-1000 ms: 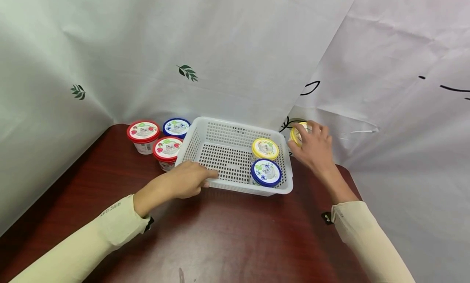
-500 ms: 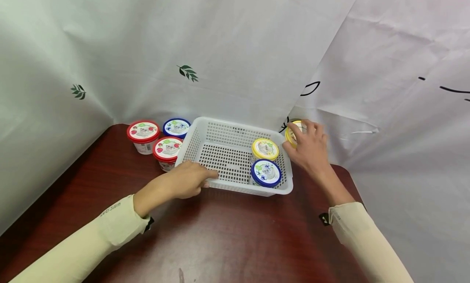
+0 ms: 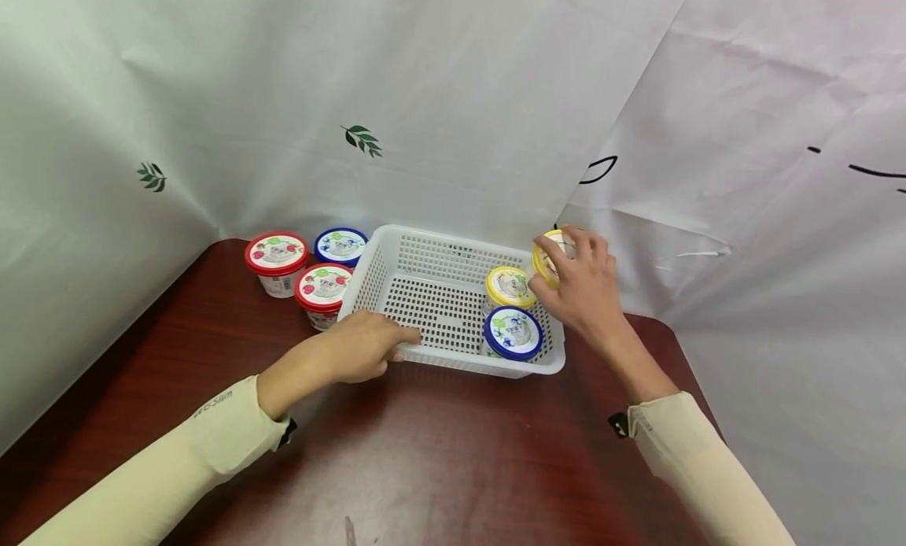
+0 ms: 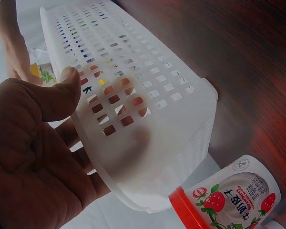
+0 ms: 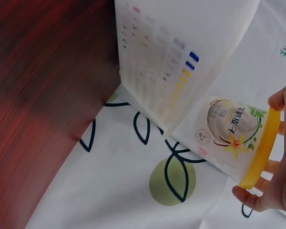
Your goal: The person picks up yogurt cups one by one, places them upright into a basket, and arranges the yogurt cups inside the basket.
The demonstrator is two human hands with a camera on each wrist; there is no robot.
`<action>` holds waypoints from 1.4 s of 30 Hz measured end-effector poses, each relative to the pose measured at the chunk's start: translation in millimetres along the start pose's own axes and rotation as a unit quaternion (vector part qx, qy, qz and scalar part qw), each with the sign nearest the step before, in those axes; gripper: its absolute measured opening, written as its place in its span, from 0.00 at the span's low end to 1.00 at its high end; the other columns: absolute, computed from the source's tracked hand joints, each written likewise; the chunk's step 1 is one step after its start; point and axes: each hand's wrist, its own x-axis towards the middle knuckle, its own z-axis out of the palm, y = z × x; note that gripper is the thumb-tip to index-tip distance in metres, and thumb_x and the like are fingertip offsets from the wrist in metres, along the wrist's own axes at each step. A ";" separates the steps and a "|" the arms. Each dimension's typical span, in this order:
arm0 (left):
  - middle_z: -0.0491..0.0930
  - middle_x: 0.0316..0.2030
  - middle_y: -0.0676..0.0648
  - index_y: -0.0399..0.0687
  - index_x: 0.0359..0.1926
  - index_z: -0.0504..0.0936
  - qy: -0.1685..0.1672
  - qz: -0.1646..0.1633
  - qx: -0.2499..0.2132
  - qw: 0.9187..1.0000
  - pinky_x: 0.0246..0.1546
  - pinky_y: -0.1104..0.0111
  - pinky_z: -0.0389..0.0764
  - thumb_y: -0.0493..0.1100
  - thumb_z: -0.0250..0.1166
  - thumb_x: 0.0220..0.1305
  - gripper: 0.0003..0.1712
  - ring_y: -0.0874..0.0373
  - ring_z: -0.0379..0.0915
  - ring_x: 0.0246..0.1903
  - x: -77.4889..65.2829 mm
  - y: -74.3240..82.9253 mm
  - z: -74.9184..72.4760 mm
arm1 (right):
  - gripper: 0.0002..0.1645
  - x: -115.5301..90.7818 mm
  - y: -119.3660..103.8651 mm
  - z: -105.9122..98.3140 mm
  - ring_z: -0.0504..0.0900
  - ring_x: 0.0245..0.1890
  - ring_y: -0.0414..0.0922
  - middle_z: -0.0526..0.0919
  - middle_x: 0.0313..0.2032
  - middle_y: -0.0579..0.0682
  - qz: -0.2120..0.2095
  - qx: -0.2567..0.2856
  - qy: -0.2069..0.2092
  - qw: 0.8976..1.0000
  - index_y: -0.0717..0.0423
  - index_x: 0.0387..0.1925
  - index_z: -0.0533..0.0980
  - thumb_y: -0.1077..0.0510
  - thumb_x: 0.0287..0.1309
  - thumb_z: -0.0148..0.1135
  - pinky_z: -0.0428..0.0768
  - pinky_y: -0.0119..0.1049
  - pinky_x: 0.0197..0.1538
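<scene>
My left hand (image 3: 366, 346) grips the near left rim of a white perforated plastic basket (image 3: 453, 363); in the left wrist view the thumb lies on the rim with fingers reaching inside. A yellow-lidded tub (image 5: 233, 129) is held by its lid in my right hand (image 3: 583, 286), raised at the basket's right end. Inside the basket, at its right side, stand another yellow-lidded tub (image 3: 511, 286) and a blue-lidded tub (image 3: 513, 333) in front of it.
Left of the basket stand two red-lidded tubs, one farther back (image 3: 277, 255) and one nearer (image 3: 323, 288), plus a blue-lidded tub (image 3: 340, 246) behind. A pale patterned cloth (image 3: 453, 97) hangs behind the dark red wooden table (image 3: 453, 459).
My right hand has moved left with the yellow-lidded tub, from beside the basket to its right rim. The left hand, the basket and the other tubs have stayed put.
</scene>
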 end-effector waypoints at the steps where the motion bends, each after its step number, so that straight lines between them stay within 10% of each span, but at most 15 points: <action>1: 0.73 0.22 0.57 0.56 0.41 0.81 0.000 0.000 -0.001 1.000 0.33 0.64 0.72 0.35 0.73 0.71 0.10 0.61 0.70 0.27 0.0 0.0 0.1 | 0.34 -0.1 -1.2 0.1 0.70 0.71 0.75 0.74 0.75 0.70 -0.003 0.003 0.000 1.000 0.46 0.70 0.82 0.44 0.64 0.60 0.74 0.77 0.61; 42: 0.78 0.25 0.56 0.54 0.43 0.86 0.005 -0.001 -0.007 1.000 0.34 0.63 0.74 0.35 0.72 0.71 0.07 0.61 0.71 0.28 -1.3 0.5 -0.9 | 0.31 0.9 -43.8 16.4 0.73 0.72 0.73 0.77 0.74 0.70 -0.108 0.032 0.021 0.993 0.46 0.70 0.83 0.44 0.69 0.58 0.76 0.79 0.64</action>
